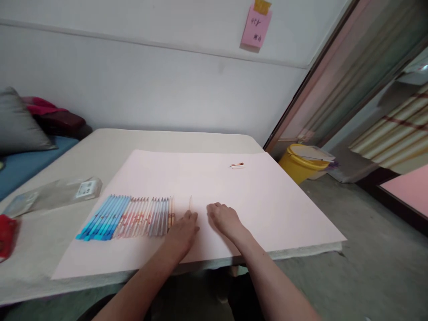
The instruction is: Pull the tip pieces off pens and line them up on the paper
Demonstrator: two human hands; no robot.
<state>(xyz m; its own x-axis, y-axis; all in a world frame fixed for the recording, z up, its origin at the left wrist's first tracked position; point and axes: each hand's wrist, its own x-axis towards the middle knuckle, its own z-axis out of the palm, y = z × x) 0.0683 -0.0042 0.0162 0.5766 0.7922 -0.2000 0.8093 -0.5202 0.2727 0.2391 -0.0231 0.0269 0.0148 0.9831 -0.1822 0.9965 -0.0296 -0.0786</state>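
A row of several pens (127, 217), blue ones on the left and pale pink and orange ones on the right, lies side by side on a large pink sheet (267, 209). My left hand (183, 232) rests at the right end of the row, fingers curled around a single pale pen (191, 203) that sticks out beyond them. My right hand (224, 218) lies just to the right on the sheet, knuckles up and fingers curled under; nothing shows in it.
A small white pen cap or short item (237, 166) lies far back on the sheet. Clear plastic packaging (60, 192) lies on the table at left, a red object (6, 235) at the left edge. A yellow bucket (300, 164) stands on the floor at right.
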